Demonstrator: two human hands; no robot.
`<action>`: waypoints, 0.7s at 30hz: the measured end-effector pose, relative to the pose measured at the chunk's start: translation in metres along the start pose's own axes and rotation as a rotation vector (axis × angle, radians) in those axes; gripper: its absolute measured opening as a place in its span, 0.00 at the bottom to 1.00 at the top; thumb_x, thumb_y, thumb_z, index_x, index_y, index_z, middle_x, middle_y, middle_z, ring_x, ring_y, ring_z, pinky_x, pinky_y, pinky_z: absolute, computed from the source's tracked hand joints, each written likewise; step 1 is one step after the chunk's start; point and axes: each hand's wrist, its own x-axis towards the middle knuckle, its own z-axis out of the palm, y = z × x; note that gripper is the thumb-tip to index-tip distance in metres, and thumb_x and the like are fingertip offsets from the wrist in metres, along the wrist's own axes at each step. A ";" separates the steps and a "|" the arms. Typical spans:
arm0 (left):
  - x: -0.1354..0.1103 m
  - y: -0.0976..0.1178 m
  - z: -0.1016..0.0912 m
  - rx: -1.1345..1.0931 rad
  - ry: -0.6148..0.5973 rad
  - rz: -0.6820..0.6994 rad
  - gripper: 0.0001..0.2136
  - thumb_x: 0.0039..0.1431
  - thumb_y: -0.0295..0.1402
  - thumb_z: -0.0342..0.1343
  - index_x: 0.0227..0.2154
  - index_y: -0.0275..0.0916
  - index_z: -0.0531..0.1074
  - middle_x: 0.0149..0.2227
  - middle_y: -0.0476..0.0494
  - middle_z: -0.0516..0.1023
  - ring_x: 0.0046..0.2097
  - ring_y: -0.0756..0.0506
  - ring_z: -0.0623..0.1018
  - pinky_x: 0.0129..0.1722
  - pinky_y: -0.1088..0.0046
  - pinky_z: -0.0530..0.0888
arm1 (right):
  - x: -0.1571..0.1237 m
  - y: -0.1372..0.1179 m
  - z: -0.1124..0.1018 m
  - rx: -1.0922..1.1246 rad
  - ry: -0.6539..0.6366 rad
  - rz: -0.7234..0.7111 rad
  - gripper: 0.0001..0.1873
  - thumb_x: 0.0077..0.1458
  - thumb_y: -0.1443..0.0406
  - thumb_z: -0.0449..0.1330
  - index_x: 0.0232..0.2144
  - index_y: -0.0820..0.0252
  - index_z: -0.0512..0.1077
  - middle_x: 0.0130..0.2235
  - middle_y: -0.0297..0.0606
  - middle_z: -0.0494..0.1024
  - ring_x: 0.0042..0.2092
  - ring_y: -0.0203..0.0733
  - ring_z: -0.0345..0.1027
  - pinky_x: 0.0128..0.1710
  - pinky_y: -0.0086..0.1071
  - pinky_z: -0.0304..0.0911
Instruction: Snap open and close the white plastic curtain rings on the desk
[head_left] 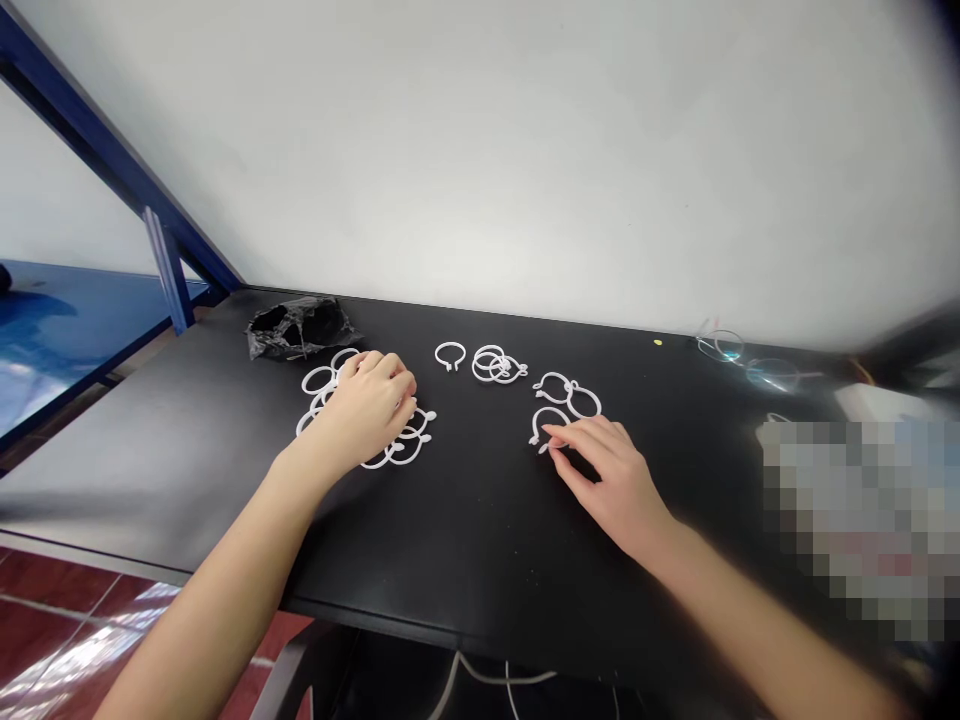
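Observation:
Several white plastic rings lie on a black table [465, 520]. My left hand [371, 405] rests with curled fingers on a pile of rings [401, 445] at the left. My right hand [611, 475] lies flat, its fingertips touching a single ring [546, 420]. Just behind that one lie two linked rings [570, 392]. Further back sit a lone open ring [450, 355] and a small cluster of rings [496, 365].
A crumpled black plastic bag [300, 328] lies at the back left. Clear glasses [742, 355] sit at the back right near the white wall. A blue metal frame [169, 260] stands at the left. A blurred patch covers the right side.

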 end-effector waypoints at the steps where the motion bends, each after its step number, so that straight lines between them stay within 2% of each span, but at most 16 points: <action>1: 0.001 0.003 -0.001 0.006 0.025 -0.018 0.14 0.64 0.31 0.42 0.32 0.39 0.73 0.37 0.39 0.73 0.41 0.39 0.71 0.51 0.51 0.66 | 0.000 -0.002 -0.001 0.076 0.030 0.010 0.14 0.61 0.73 0.54 0.46 0.54 0.73 0.33 0.36 0.76 0.35 0.41 0.70 0.36 0.38 0.66; 5: 0.003 0.026 -0.010 -0.151 0.164 -0.080 0.12 0.66 0.34 0.43 0.42 0.37 0.71 0.43 0.37 0.74 0.46 0.37 0.71 0.51 0.52 0.66 | -0.001 -0.011 -0.003 0.276 0.085 0.016 0.18 0.59 0.73 0.57 0.48 0.51 0.73 0.34 0.35 0.75 0.34 0.39 0.71 0.35 0.35 0.70; 6: 0.002 0.036 -0.011 -0.241 0.179 -0.036 0.13 0.67 0.36 0.45 0.46 0.37 0.69 0.45 0.37 0.73 0.48 0.37 0.71 0.51 0.55 0.67 | -0.002 -0.013 -0.002 0.317 0.082 0.027 0.17 0.58 0.73 0.59 0.47 0.51 0.74 0.34 0.35 0.75 0.34 0.39 0.72 0.34 0.35 0.70; 8: 0.000 0.057 -0.009 -0.420 0.145 0.137 0.20 0.66 0.42 0.49 0.55 0.35 0.63 0.52 0.34 0.70 0.53 0.38 0.70 0.52 0.59 0.67 | -0.004 -0.018 -0.001 0.442 0.046 0.107 0.15 0.57 0.70 0.61 0.46 0.52 0.75 0.33 0.35 0.76 0.32 0.39 0.73 0.32 0.34 0.71; 11: -0.005 0.088 0.000 -0.509 0.101 0.380 0.32 0.61 0.52 0.53 0.60 0.34 0.56 0.56 0.31 0.68 0.55 0.36 0.70 0.54 0.58 0.67 | -0.005 -0.024 0.002 0.734 -0.070 0.357 0.11 0.55 0.65 0.65 0.42 0.55 0.75 0.29 0.33 0.78 0.29 0.39 0.76 0.30 0.32 0.73; 13: -0.008 0.100 0.006 -0.529 0.071 0.463 0.30 0.65 0.47 0.50 0.62 0.34 0.53 0.53 0.32 0.71 0.52 0.39 0.72 0.51 0.61 0.69 | -0.003 -0.026 0.003 0.923 -0.164 0.535 0.09 0.51 0.62 0.68 0.34 0.58 0.74 0.26 0.33 0.78 0.27 0.39 0.76 0.28 0.31 0.73; 15: -0.009 0.104 0.011 -0.560 0.075 0.484 0.27 0.68 0.43 0.47 0.63 0.35 0.51 0.51 0.34 0.72 0.50 0.41 0.74 0.49 0.63 0.70 | -0.001 -0.026 0.003 1.034 -0.231 0.663 0.13 0.46 0.60 0.71 0.28 0.60 0.73 0.24 0.33 0.77 0.24 0.39 0.75 0.25 0.31 0.73; 16: -0.009 0.104 0.012 -0.575 0.094 0.484 0.27 0.68 0.44 0.47 0.63 0.36 0.51 0.51 0.34 0.72 0.49 0.41 0.74 0.49 0.63 0.70 | 0.000 -0.025 0.003 1.055 -0.235 0.706 0.14 0.44 0.59 0.72 0.27 0.60 0.73 0.23 0.33 0.77 0.23 0.39 0.75 0.24 0.31 0.73; 19: -0.009 0.102 0.013 -0.582 0.175 0.509 0.29 0.63 0.51 0.50 0.61 0.37 0.58 0.50 0.34 0.73 0.47 0.40 0.75 0.46 0.63 0.72 | 0.001 -0.024 0.002 1.024 -0.170 0.778 0.16 0.41 0.59 0.74 0.26 0.61 0.73 0.23 0.33 0.78 0.24 0.39 0.76 0.24 0.30 0.74; 21: -0.009 0.102 0.014 -0.609 0.217 0.519 0.21 0.66 0.44 0.51 0.56 0.37 0.64 0.45 0.37 0.76 0.43 0.43 0.77 0.43 0.65 0.73 | -0.001 -0.024 0.003 0.992 -0.131 0.786 0.15 0.41 0.60 0.74 0.25 0.61 0.72 0.22 0.32 0.77 0.25 0.39 0.76 0.24 0.28 0.74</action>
